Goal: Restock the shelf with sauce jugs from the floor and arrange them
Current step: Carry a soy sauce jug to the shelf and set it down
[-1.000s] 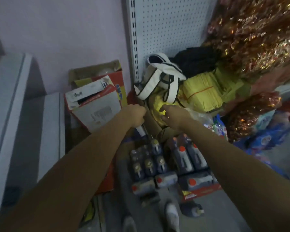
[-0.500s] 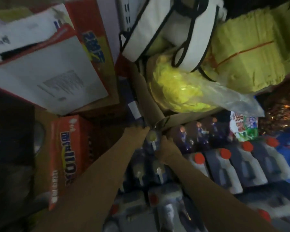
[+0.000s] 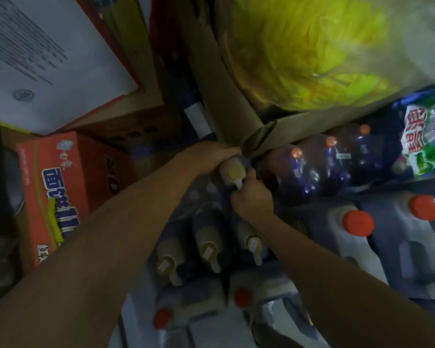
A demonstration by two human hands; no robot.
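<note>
- Both hands have dropped from the yellow bag point(image 3: 312, 54) to a yellow-capped jug point(image 3: 232, 173).
- Left hand point(image 3: 211, 156) wraps the jug's far side; right hand point(image 3: 253, 197) grips its handle.
- That jug stands just below the cardboard box point(image 3: 226, 96), behind three like jugs point(image 3: 209, 244).
</note>
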